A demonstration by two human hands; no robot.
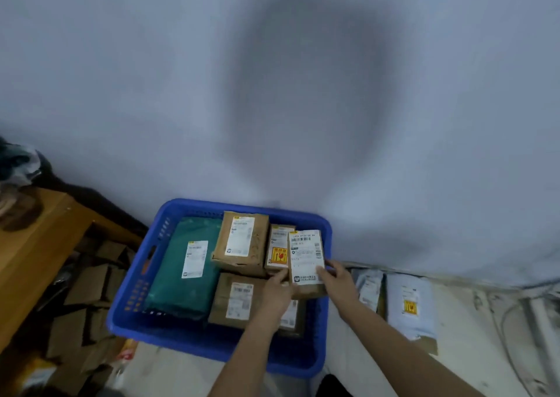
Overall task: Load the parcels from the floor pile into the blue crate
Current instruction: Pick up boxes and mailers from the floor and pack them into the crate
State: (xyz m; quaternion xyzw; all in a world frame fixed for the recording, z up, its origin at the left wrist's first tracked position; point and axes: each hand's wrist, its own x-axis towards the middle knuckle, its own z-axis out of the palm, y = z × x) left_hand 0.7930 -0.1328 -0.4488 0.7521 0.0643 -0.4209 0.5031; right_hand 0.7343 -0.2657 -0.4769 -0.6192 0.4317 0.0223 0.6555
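Observation:
The blue crate (138,278) stands on the floor against the wall. Inside lie a green mailer bag (172,278), a brown box at the back (242,242), a smaller box with a yellow sticker (276,252) and another brown box at the front (233,299). A small brown parcel with a white label (305,257) stands upright over the crate's right side. My left hand (277,293) grips its lower left edge, and my right hand (336,281) holds its lower right edge. A further parcel below my left hand is mostly hidden.
On the floor to the right of the crate lie a pale grey mailer bag (412,308) and a smaller pale bag (368,287). A wooden table (36,245) stands at the left, with flattened cardboard boxes (88,302) piled under it. A plain wall rises behind.

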